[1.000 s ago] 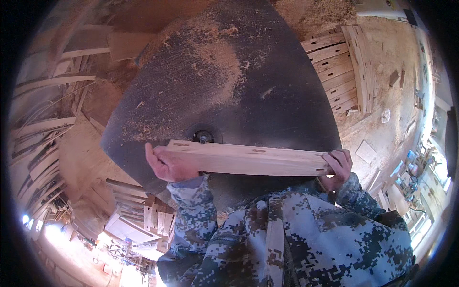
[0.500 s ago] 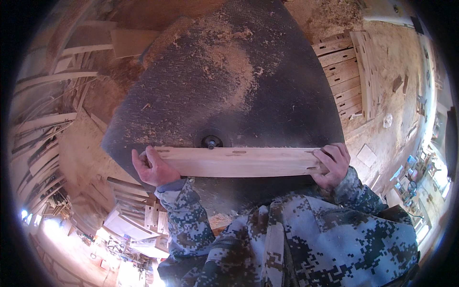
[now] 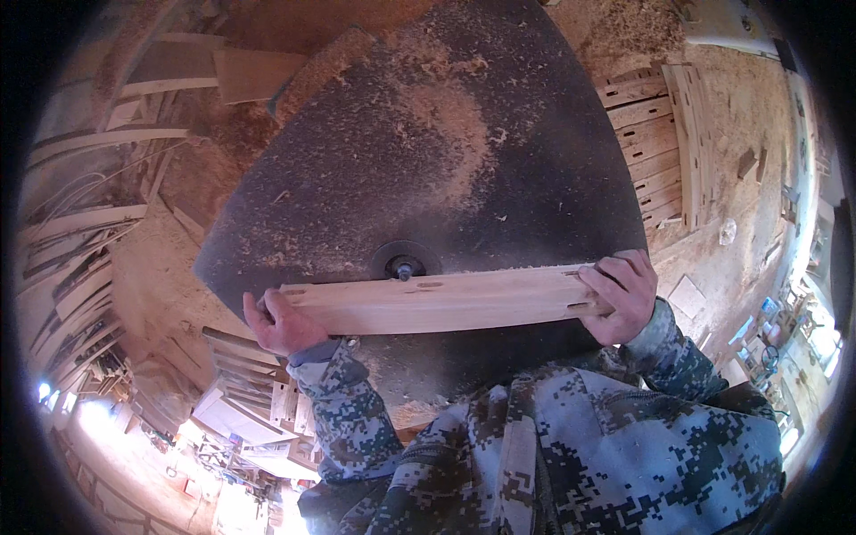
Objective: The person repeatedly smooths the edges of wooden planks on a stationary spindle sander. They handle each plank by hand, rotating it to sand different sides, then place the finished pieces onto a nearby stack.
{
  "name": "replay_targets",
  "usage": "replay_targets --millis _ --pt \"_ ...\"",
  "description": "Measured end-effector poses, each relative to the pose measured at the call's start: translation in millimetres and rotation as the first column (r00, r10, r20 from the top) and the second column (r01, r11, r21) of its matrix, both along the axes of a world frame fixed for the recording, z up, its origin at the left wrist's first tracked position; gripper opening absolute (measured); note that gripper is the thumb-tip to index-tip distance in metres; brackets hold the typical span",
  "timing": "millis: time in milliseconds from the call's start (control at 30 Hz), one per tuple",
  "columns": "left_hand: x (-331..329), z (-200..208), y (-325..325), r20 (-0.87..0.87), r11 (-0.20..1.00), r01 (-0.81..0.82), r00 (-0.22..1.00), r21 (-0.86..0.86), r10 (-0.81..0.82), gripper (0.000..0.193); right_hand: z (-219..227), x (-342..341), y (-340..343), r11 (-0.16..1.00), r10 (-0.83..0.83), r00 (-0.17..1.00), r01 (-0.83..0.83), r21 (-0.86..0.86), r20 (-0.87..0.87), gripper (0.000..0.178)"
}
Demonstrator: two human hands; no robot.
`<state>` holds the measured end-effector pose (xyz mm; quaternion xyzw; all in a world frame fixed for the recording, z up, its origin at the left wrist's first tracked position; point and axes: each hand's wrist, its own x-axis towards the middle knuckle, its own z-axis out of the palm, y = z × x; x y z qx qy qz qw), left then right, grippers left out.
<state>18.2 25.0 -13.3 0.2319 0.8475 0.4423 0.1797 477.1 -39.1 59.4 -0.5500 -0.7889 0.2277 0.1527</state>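
A pale wooden board with slots cut near its ends and one at the middle of its far edge lies across a dark machine table. My left hand grips the board's left end, thumb and fingers closed round it. Round the right end, my right hand has its fingers curled over the top face. The board's far edge sits against or right beside a metal cutter spindle, which stands up through a round opening in the table. The board slants slightly, its right end farther from me.
Sawdust covers the table beyond the spindle. Slotted boards lie stacked at the far right. Curved wooden pieces are piled along the left, and more strips lie near left below the table.
The board has tilted: its right end has moved away from me and its left end slightly nearer. Both hands keep their hold. The whole view has shifted a little.
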Motion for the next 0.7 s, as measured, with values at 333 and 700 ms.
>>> replay_targets --millis 333,700 --pt "-2.0 0.9 -4.3 -0.061 1.0 -0.011 0.998 -0.016 0.01 0.058 0.5 -1.1 13.4 0.999 0.047 0.999 -0.047 0.003 -0.003 0.059" --pt "-4.2 -4.8 -11.8 -0.034 0.997 -0.069 0.997 0.017 0.069 0.058 0.8 -1.0 17.9 0.998 0.065 0.998 -0.065 0.022 0.016 0.059"
